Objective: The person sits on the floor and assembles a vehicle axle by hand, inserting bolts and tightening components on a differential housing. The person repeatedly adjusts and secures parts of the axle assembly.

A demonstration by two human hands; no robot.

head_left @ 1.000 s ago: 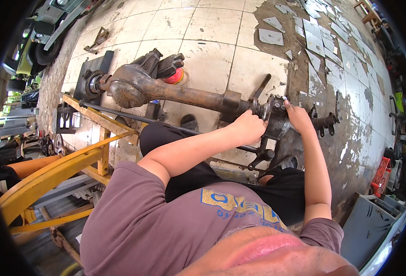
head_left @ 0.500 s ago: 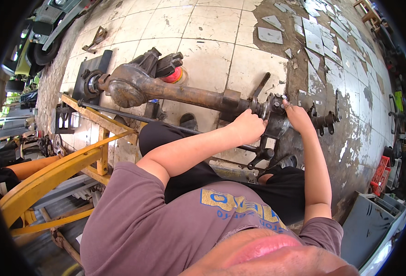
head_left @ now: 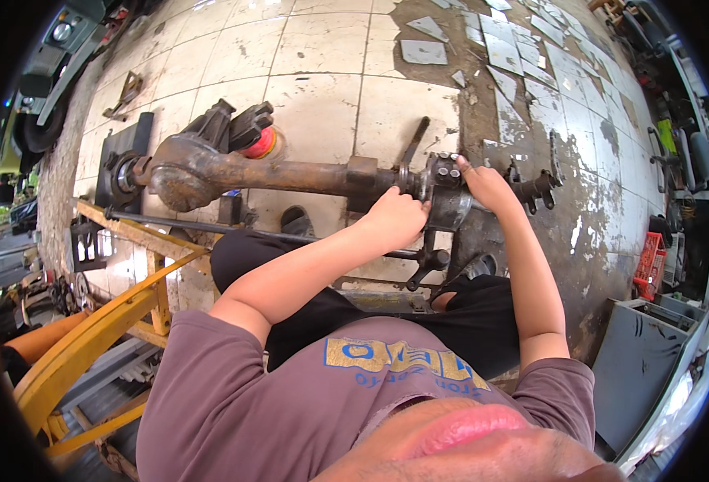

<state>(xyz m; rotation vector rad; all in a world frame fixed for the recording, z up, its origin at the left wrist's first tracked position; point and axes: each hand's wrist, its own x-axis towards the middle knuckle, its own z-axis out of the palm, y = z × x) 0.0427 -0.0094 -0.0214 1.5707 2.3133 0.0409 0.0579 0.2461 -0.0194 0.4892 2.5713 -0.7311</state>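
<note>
A rusty vehicle axle housing (head_left: 290,171) lies across the floor before me, its bulging differential case (head_left: 182,170) at the left. Mounted on its right end is a dark steering knuckle (head_left: 451,205) with several bolt heads (head_left: 448,165) on top. My left hand (head_left: 396,218) is closed with curled fingers against the knuckle's inner side; what lies within the fingers is hidden. From the right, my right hand (head_left: 487,188) grips the knuckle's outer side, thumb beside the bolt heads. A dark lever-like bar (head_left: 417,140) sticks up behind the axle end.
A long dark rod (head_left: 266,234) runs between my legs and the axle. The yellow frame (head_left: 105,329) stands at my left. Broken tiles (head_left: 424,52) lie at the far right. A grey metal cabinet (head_left: 635,377) and red crate (head_left: 650,265) stand at right. Behind the axle sits a red-orange round object (head_left: 262,145).
The whole scene has shifted left in the picture as the view turned. Both hands stay at the steering knuckle, with only slight changes in the fingers.
</note>
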